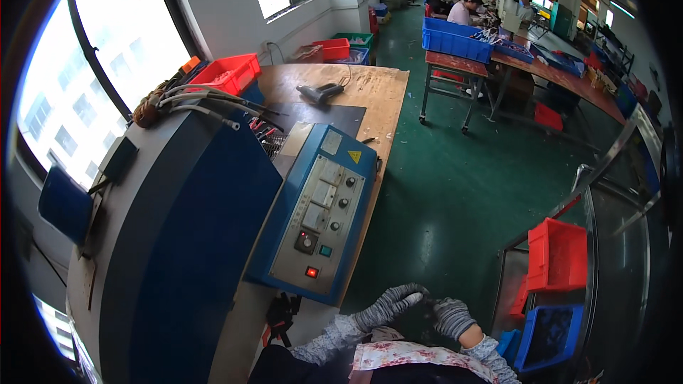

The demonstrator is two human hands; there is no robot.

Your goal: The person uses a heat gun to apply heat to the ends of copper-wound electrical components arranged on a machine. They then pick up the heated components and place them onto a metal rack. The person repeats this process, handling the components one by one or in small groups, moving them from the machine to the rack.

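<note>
Green workshop floor (pixel 441 192) below you; your gloved left hand (pixel 388 306) and right hand (pixel 452 316) meet, fingers seemingly clamped on a small dark part (pixel 425 309), held close, perhaps for inspection.

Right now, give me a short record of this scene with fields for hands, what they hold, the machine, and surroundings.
hands: left hand and right hand, both in grey knit gloves, close together low in the view
held: a small dark item between them, too dark to identify
machine: blue control panel with knobs and a lit red button, left of the hands
surroundings: red bin and blue bin on the right; green floor
</note>
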